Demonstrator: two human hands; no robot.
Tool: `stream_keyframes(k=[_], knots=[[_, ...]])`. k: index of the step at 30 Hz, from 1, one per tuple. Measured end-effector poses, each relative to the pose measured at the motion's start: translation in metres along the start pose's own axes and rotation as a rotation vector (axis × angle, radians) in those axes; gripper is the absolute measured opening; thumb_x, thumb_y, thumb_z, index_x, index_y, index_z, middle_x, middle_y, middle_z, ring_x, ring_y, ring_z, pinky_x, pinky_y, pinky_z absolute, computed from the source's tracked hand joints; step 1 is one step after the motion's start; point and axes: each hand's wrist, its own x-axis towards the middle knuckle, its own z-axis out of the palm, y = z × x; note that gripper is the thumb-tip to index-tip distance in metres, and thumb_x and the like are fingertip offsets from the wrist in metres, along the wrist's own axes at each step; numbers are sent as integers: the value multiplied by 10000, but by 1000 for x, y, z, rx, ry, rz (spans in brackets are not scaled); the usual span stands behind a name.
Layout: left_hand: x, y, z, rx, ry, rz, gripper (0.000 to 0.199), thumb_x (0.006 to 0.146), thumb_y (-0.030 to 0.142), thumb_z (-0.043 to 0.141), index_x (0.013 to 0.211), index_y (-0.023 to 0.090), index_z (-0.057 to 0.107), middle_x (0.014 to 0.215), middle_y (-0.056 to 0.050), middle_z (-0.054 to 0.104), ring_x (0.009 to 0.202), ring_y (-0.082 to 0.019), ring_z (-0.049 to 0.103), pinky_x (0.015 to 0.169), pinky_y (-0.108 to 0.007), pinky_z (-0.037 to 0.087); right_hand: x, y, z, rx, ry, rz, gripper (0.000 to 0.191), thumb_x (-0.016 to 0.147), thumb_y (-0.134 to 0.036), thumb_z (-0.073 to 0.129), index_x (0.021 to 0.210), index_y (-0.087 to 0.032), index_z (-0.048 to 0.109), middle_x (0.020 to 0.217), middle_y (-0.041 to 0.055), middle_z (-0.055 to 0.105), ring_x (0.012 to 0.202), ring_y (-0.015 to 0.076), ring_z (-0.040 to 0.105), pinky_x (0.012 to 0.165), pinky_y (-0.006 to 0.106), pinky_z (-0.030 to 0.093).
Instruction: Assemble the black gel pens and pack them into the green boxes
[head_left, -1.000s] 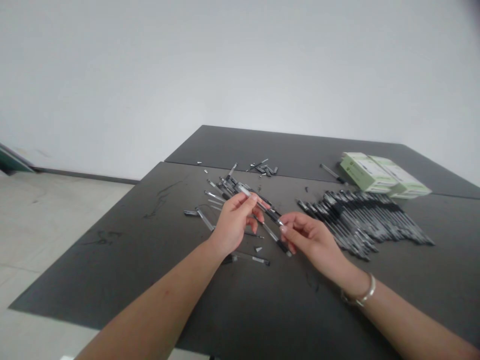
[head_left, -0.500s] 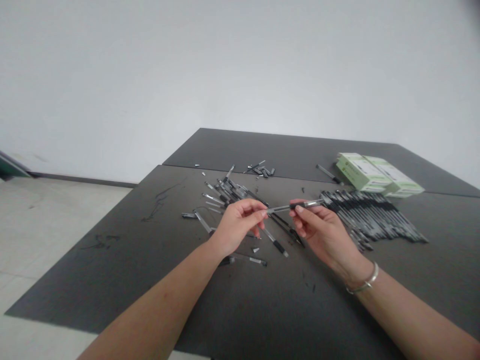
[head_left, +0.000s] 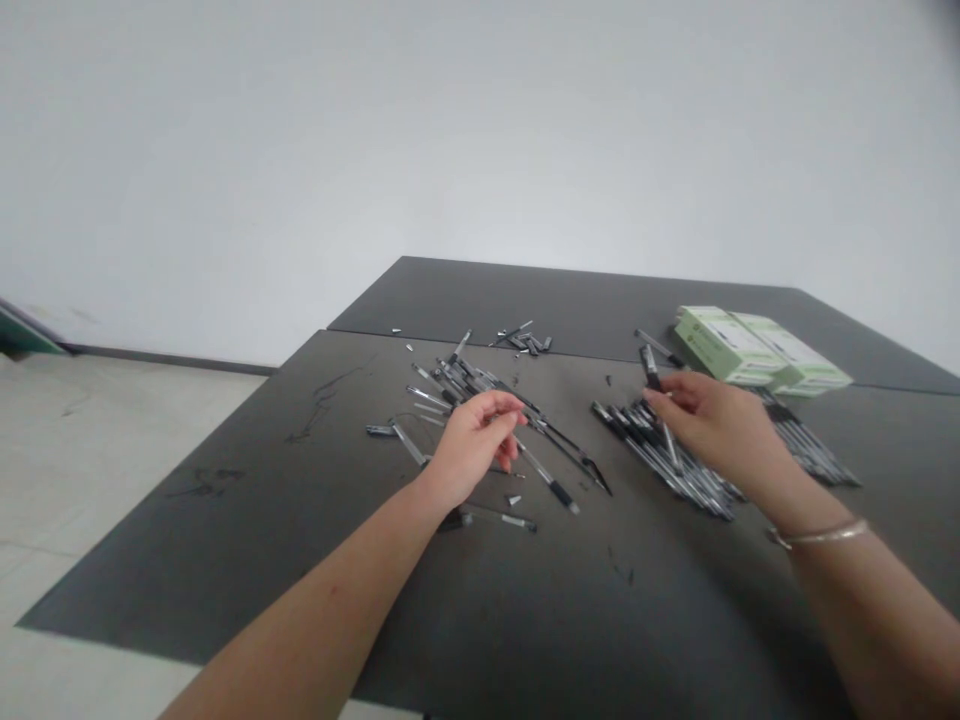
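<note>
A gel pen [head_left: 649,367] with a black grip stands tilted between the thumb and fingers of my right hand [head_left: 709,415]. That hand is over the left part of a row of black-and-clear pens [head_left: 652,450] and hides the row's middle. My left hand [head_left: 476,440] hovers at the right side of a loose heap of pens and pen parts [head_left: 457,375]. Its fingers are loosely curled, the thumb a little apart from the index finger, and nothing shows between them. Near it lies a single pen barrel with a black grip [head_left: 551,480].
Two green-and-white boxes [head_left: 731,345] sit at the back right, with one pen [head_left: 660,347] beside them. Several small caps [head_left: 531,343] lie near the table seam. A small pale tip [head_left: 513,500] rests on the dark table [head_left: 480,610]. Behind stands a white wall.
My right hand has moved right with the pen, from in front of my left hand to the pen row, and tilted it steeper. My left hand has let go of the pen's end and stayed put.
</note>
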Motion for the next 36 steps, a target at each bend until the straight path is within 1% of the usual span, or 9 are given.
stream_keyframes(k=[2,5,9,11,21,25,28,32,36], knots=[[0,0,0,3,8,2,124,804,213,585,913,156,601,838,-12,632,445,-44,523,369,-165,432,5,11,4,-226,-57,-55,292,853,-452,546,906,-202,688,723,73,706,697,257,652,627,329,409],[1,1,-1,20,20,-4,131,797,205,587,916,153,602,845,-16,633,443,-45,520,371,-171,433,9,24,12,-373,-151,-69,295,858,-444,519,821,-206,689,723,87,701,720,262,655,610,320,397],[2,1,-2,45,37,-18,132,786,195,588,910,155,607,851,-16,636,440,-43,513,373,-171,423,9,30,17,-444,-244,-60,289,845,-430,519,758,-203,676,730,96,696,693,254,646,569,311,378],[2,1,-2,50,39,-25,128,782,197,590,901,156,609,843,-16,638,438,-44,509,372,-171,418,8,30,17,-486,-265,-44,295,843,-430,510,738,-205,670,718,101,690,679,262,642,548,314,362],[3,4,-3,54,88,6,137,765,162,572,894,146,615,822,-15,630,453,-51,505,380,-176,413,5,28,15,-518,-251,-28,326,868,-417,470,725,-194,660,732,119,696,690,283,656,544,329,363],[3,4,-2,61,107,21,139,758,152,562,887,146,615,821,-13,627,444,-48,495,379,-178,408,0,13,12,-491,-142,-48,277,870,-395,482,770,-202,654,726,109,697,687,276,655,547,322,368],[3,4,-2,58,126,35,139,748,152,564,876,151,619,818,-8,626,435,-44,489,375,-177,399,-11,-11,14,-268,-97,-136,244,886,-369,482,843,-203,656,745,73,708,686,226,659,588,298,402],[3,4,-2,51,143,44,141,741,152,567,873,152,618,818,-9,627,431,-42,488,371,-176,391,-31,-42,27,-60,-241,-252,220,889,-356,510,824,-213,664,702,40,699,625,186,640,572,274,396],[4,4,-2,56,156,44,132,743,160,572,866,154,617,821,-10,629,427,-42,486,370,-179,391,-48,-57,42,-9,-362,-324,207,887,-374,539,858,-216,669,711,34,701,627,186,638,562,269,381]])
